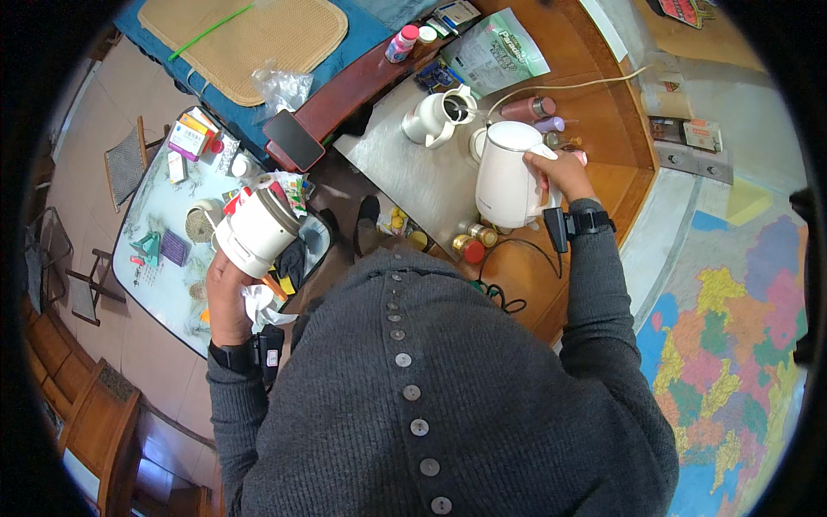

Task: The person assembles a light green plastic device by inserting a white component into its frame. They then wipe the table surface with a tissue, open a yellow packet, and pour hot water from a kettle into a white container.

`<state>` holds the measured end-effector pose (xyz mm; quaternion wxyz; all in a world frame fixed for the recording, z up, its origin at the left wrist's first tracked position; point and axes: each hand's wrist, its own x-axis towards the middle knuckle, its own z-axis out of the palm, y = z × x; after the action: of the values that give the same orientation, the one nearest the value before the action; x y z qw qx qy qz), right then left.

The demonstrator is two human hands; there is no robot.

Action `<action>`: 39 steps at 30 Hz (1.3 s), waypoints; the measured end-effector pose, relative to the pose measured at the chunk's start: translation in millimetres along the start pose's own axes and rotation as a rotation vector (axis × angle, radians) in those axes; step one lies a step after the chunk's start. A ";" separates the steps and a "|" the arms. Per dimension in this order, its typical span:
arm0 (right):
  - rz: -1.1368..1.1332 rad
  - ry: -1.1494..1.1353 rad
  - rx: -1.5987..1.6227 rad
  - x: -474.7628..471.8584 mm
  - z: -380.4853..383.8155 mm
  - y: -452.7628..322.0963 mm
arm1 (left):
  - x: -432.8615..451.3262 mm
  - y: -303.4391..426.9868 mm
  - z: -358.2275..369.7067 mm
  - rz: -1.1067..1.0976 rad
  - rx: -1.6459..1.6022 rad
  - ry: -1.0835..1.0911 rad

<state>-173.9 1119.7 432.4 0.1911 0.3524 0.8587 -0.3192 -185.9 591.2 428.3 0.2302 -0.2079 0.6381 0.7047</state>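
Observation:
On the right, my right hand (561, 173) grips the handle of a white electric kettle (507, 178), which is held above the metal-topped surface (413, 187). Behind the kettle a white vacuum jug (434, 119) stands with its mouth uncovered, showing a dark inside. A round whitish piece (478, 145) is partly hidden by the kettle. My left hand (229, 294) is at the left, holding a white cylindrical vessel with a grey rim (258, 229) from below, over the edge of a glass-topped table (155, 278). How full either vessel is cannot be seen.
A phone (294, 140) lies on a dark red wooden armrest (352, 90). Lidded jars (468, 249) and a black cable (517, 242) are near the kettle. Bottles (526, 110) and a green-white pouch (497, 55) sit farther back. Medicine boxes (188, 139) stand on the glass-topped table.

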 end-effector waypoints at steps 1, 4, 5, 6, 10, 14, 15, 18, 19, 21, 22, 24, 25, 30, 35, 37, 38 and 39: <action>0.006 0.001 -0.015 3.0 0.9 1.2 | -0.1 -0.7 -0.4 0.007 0.015 0.013; -0.017 0.000 -0.057 13.2 3.9 6.7 | -0.1 -1.0 -1.8 0.007 0.031 0.003; -0.035 0.003 -0.075 17.0 5.1 8.6 | -0.2 -0.6 -2.1 -0.004 0.041 0.005; -0.056 0.011 -0.099 21.0 6.6 10.3 | -0.2 0.1 -2.6 -0.004 0.055 0.013; 0.000 -0.025 -0.066 33.4 10.1 14.0 | -1.2 3.5 -3.6 0.009 0.157 0.039; 0.001 -0.043 -0.096 36.5 10.3 11.7 | -2.4 5.2 -2.8 -0.011 0.056 0.047; -0.004 -0.052 -0.079 36.3 10.7 10.3 | -2.4 5.2 -2.4 -0.012 0.051 0.050; 0.011 -0.065 -0.072 36.3 11.5 5.2 | -0.8 5.1 -1.8 -0.010 0.021 0.035; 0.008 -0.078 -0.082 37.0 12.5 3.4 | 0.2 5.1 -1.6 -0.025 0.028 0.051; 0.006 -0.094 -0.107 39.5 14.4 0.7 | 0.9 4.9 -1.7 -0.015 -0.011 0.033; 0.004 -0.096 -0.122 41.2 15.9 -0.2 | 1.2 4.9 -1.8 -0.018 -0.009 0.047; 0.007 -0.101 -0.140 45.3 18.3 -1.0 | 1.5 5.6 -2.4 -0.020 -0.032 0.039; 0.012 -0.103 -0.143 47.7 19.4 -1.0 | 1.6 6.1 -2.7 -0.014 -0.022 0.044; 0.028 -0.093 -0.173 59.2 21.6 0.8 | 1.8 8.6 -3.9 -0.045 0.003 0.041; 0.028 -0.112 -0.236 64.5 20.6 -2.7 | 2.4 6.2 -3.0 -0.030 -0.039 0.047; 0.048 -0.118 -0.197 63.1 19.2 -6.2 | 3.6 4.8 -3.4 -0.021 -0.046 0.040; 0.065 -0.128 -0.169 61.5 18.1 -8.2 | 4.2 4.3 -3.8 -0.028 -0.060 0.028; 0.051 -0.127 -0.193 59.6 16.7 -10.5 | 5.0 3.8 -4.4 -0.034 -0.068 0.020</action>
<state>-220.2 1131.3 391.7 0.2861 0.3333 0.8623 -0.2519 -192.2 586.7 427.9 0.2285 -0.2333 0.6125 0.7199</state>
